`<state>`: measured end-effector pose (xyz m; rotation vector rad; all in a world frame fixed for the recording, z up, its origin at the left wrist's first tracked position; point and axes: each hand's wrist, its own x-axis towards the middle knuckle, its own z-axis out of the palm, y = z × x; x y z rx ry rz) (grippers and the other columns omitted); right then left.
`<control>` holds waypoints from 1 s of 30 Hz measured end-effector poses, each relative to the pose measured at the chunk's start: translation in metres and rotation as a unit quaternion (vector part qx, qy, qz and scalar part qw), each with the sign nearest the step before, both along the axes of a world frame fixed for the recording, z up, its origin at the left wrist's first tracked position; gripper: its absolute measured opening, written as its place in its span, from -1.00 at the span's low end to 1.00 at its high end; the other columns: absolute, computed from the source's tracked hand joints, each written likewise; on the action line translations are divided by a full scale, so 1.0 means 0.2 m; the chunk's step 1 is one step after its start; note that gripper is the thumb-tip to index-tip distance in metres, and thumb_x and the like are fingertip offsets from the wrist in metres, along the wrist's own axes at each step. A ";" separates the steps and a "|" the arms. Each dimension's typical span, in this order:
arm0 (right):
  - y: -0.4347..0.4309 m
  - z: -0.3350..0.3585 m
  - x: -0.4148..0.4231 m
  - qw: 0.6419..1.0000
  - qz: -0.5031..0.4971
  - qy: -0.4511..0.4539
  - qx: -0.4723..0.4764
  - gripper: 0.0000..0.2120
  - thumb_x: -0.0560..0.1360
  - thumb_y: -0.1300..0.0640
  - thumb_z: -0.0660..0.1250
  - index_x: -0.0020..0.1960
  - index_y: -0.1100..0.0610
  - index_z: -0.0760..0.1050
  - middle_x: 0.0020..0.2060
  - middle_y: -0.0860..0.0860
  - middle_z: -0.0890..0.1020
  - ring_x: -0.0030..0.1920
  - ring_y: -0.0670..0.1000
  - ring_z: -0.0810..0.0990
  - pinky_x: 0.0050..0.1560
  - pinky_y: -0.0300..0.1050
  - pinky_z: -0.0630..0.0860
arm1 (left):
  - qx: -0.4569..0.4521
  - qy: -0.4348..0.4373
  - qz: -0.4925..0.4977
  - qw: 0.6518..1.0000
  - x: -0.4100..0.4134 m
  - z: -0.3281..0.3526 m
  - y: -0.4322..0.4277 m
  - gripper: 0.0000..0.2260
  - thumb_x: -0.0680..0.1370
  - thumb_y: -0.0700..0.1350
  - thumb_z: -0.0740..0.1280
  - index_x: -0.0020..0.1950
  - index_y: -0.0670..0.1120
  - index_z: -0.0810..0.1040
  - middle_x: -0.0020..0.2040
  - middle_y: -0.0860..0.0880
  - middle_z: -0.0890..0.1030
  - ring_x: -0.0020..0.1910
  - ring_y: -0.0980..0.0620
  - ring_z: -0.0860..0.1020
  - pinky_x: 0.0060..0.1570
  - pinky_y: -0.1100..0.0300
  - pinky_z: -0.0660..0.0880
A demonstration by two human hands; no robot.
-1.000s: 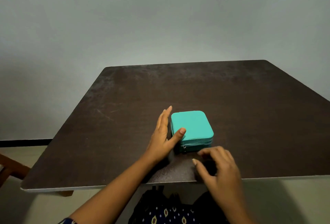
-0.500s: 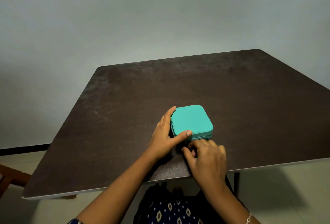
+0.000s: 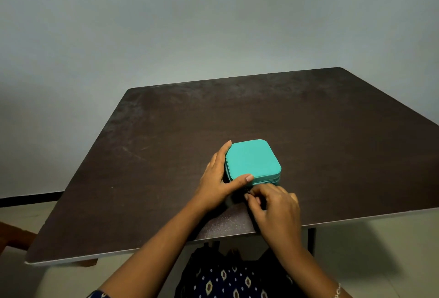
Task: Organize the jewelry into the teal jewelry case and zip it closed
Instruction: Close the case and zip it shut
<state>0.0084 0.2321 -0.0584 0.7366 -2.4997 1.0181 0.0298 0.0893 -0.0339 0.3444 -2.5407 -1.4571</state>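
Both hands: my left hand braces the teal case, right hand pinches its zipper pull.
Feel: light, stiff-shelled, I reckon.

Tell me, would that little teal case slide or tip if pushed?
Probably slide rather than tip: the teal case sits low and flat on the smooth table, and the left hand braces its side while the right hand pinches the zipper pull. It looks stiff, holding its boxy shape.
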 end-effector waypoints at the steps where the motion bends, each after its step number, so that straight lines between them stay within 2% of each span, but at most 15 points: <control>1: 0.02 0.00 0.00 1.000 0.005 -0.003 -0.014 -0.89 0.32 0.08 0.41 -0.33 0.01 0.50 -0.45 -0.11 0.54 -0.39 -0.06 0.48 -0.34 -0.26 0.24 | 0.003 -0.001 0.000 1.000 0.00 0.00 0.00 -0.14 0.23 0.37 0.28 0.45 0.23 0.02 0.45 0.16 0.17 0.39 0.13 0.21 0.39 0.00 0.25; 5: 0.09 0.00 -0.03 1.000 -0.008 0.011 -0.023 -0.90 0.34 0.01 0.33 -0.32 0.00 0.51 -0.40 -0.12 0.53 -0.33 -0.05 0.47 -0.20 -0.34 0.19 | 0.006 0.000 0.000 1.000 0.00 -0.01 0.00 -0.15 0.22 0.37 0.29 0.44 0.25 0.03 0.44 0.17 0.17 0.39 0.12 0.21 0.37 0.04 0.26; 8: 0.13 0.01 -0.06 0.999 -0.039 0.020 -0.015 -0.92 0.31 0.02 0.35 -0.33 -0.01 0.52 -0.41 -0.11 0.53 -0.32 -0.02 0.48 -0.32 -0.22 0.20 | 0.006 0.003 0.000 1.000 0.00 -0.01 0.00 -0.20 0.22 0.37 0.30 0.38 0.31 0.03 0.43 0.17 0.18 0.37 0.14 0.22 0.37 0.06 0.26; 10: 0.16 0.01 -0.09 0.998 -0.060 0.021 -0.009 -0.92 0.31 0.03 0.39 -0.33 -0.02 0.53 -0.40 -0.12 0.53 -0.30 0.01 0.49 -0.25 -0.14 0.17 | 0.004 0.002 0.001 1.000 0.00 -0.01 0.00 -0.20 0.21 0.37 0.29 0.38 0.31 0.03 0.44 0.16 0.18 0.37 0.14 0.22 0.37 0.07 0.26; 14: 0.22 0.02 -0.14 0.996 -0.089 0.000 -0.001 -0.84 0.31 0.14 0.52 -0.32 -0.01 0.54 -0.37 -0.09 0.54 -0.26 0.03 0.49 -0.17 -0.10 0.16 | 0.006 -0.003 0.000 1.000 0.00 0.00 -0.01 -0.19 0.21 0.37 0.29 0.38 0.31 0.03 0.45 0.14 0.18 0.39 0.11 0.22 0.38 0.01 0.25; 23: 0.24 0.06 -0.25 0.994 -0.109 -0.021 0.020 -0.89 0.35 0.14 0.46 -0.30 0.01 0.56 -0.32 -0.08 0.56 -0.17 0.05 0.50 -0.15 -0.12 0.07 | 0.011 -0.005 -0.001 1.000 0.00 0.00 -0.02 -0.21 0.21 0.37 0.31 0.36 0.33 0.06 0.45 0.15 0.21 0.40 0.09 0.23 0.39 -0.03 0.26; 30: 0.18 0.13 -0.40 0.994 -0.082 -0.048 0.059 -0.94 0.45 0.03 0.36 -0.19 -0.03 0.58 -0.21 -0.11 0.57 -0.05 -0.03 0.47 -0.13 -0.13 0.06 | -0.002 0.002 -0.003 1.000 0.00 0.00 -0.02 -0.22 0.20 0.36 0.29 0.35 0.33 0.04 0.44 0.13 0.22 0.39 0.10 0.24 0.39 0.01 0.26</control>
